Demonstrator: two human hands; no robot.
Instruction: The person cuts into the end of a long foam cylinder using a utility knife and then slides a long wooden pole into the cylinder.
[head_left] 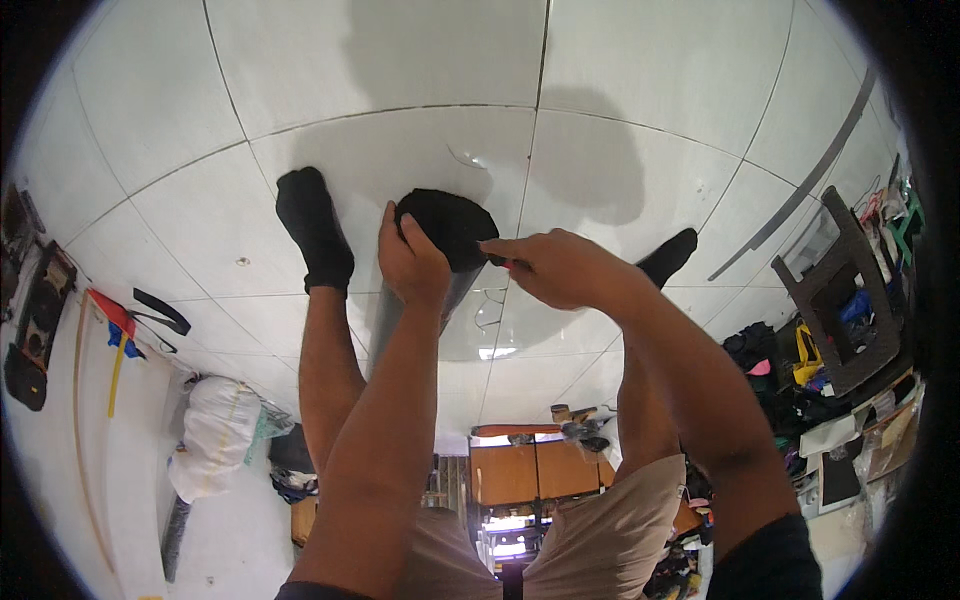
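Note:
A grey cylinder (462, 292) with a rounded black end (452, 222) stands between my feet, its black end nearest to me in the picture's middle. My left hand (412, 255) is wrapped round the left side of that end, fingers and thumb against it. At the opposite side, my right hand (565, 268) is closed on a small red and black tool (509, 265). Its index finger stretches along to the edge of the black end. The tool's working tip is hidden, so its exact kind does not show.
White floor tiles (640, 60) spread around my black-socked feet (312, 225). A long grey strip (800, 190) lies at the right, near a dark brown frame (860, 290) and piled clutter. On the left are a white bundle (218, 425) and a red object with a black strap (112, 312).

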